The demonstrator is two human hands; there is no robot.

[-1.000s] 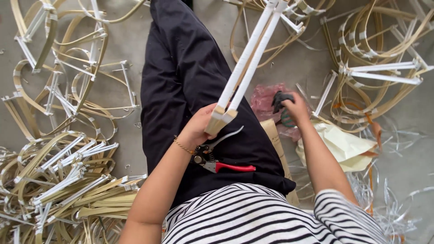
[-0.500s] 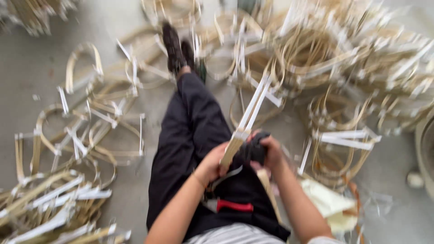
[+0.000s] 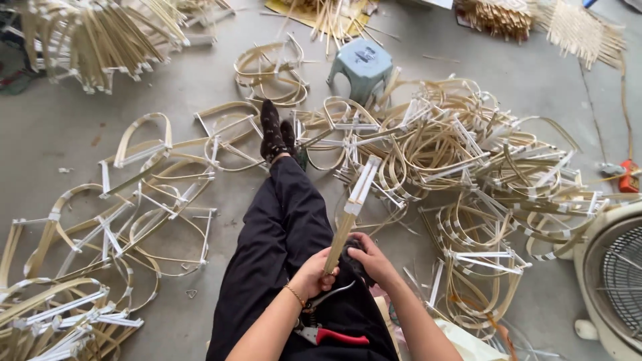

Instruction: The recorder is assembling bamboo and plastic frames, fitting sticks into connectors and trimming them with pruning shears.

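I sit on the floor with my legs in black trousers stretched out ahead. My left hand (image 3: pixel 314 275) grips the lower end of a bundle of bamboo strips (image 3: pixel 353 204) that stands upright over my lap, its upper part wrapped in white tape. My right hand (image 3: pixel 373 259) is closed on a small dark object (image 3: pixel 350 253) pressed against the bundle's base. Red-handled shears (image 3: pixel 326 332) lie on my lap just below my left wrist, touching neither hand.
Curved bamboo hoops bound with white tape (image 3: pixel 461 174) lie heaped to the right and ahead, with more on the left (image 3: pixel 134 207). A pale blue plastic stool (image 3: pixel 364 63) stands beyond my feet. A white floor fan (image 3: pixel 612 281) sits at the right edge.
The view has tilted up, showing more of the floor ahead. My right hand came in from the right with the dark object and now meets the bundle beside my left hand.
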